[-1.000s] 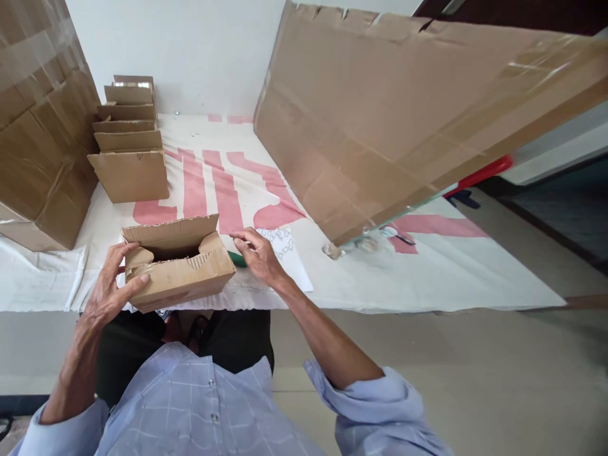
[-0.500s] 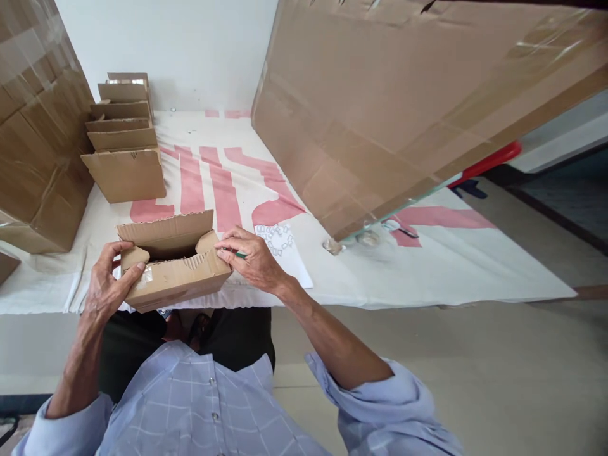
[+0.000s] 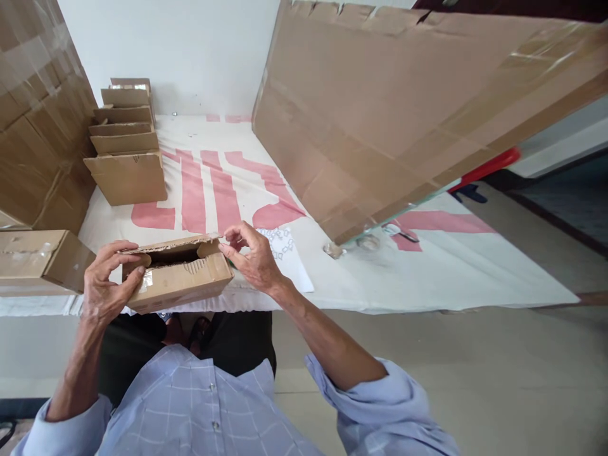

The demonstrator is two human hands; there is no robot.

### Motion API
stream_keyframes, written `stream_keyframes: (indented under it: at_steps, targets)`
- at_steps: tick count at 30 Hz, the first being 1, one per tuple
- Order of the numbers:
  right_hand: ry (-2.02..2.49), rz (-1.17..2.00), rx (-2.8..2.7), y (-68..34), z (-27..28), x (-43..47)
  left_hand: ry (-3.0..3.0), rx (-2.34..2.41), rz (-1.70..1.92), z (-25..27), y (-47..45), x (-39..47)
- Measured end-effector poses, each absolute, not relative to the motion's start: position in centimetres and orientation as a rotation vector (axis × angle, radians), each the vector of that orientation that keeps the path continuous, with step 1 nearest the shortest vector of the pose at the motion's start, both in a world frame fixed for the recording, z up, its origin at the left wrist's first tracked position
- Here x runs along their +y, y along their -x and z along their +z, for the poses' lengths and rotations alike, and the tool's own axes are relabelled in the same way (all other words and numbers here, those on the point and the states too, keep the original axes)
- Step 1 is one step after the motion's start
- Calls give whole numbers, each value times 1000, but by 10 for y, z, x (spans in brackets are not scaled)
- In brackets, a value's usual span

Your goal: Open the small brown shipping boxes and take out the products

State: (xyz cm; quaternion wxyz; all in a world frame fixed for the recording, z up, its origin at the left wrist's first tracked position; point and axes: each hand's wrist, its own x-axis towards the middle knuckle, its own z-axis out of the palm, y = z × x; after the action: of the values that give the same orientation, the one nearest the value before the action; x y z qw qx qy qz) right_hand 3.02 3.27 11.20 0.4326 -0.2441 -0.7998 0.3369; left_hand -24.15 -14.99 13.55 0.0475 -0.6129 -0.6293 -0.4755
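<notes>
A small cardboard box (image 3: 178,285) is tilted at the table's front edge, its top partly uncovered and its inside dark. My left hand (image 3: 108,278) grips the box's left end, thumb on the near top edge and fingers at the far flap. The fingers of my right hand (image 3: 254,256) are closed on the box's right corner, at the end of the long far flap (image 3: 180,242). This flap leans over the opening. A strip of clear tape (image 3: 146,278) sticks to the box near my left thumb. Whatever lies inside cannot be made out.
Several open boxes (image 3: 128,177) stand in a row at the back left. A closed box (image 3: 38,259) lies left of my hand. A large carton (image 3: 380,120) rises at the right. A printed paper sheet (image 3: 292,266) and a tape roll (image 3: 334,249) lie on the cloth-covered table (image 3: 451,272).
The far flap has come down from upright towards the opening, with my right hand at its corner. A closed box has come further into view from the left.
</notes>
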Motion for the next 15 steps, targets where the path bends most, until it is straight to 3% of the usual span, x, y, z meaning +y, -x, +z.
stream_keyframes:
  at_steps: [15]
  targets:
    - [368,399,-2150,-20,109,48,1894,-1844,-1311,134,239,-158]
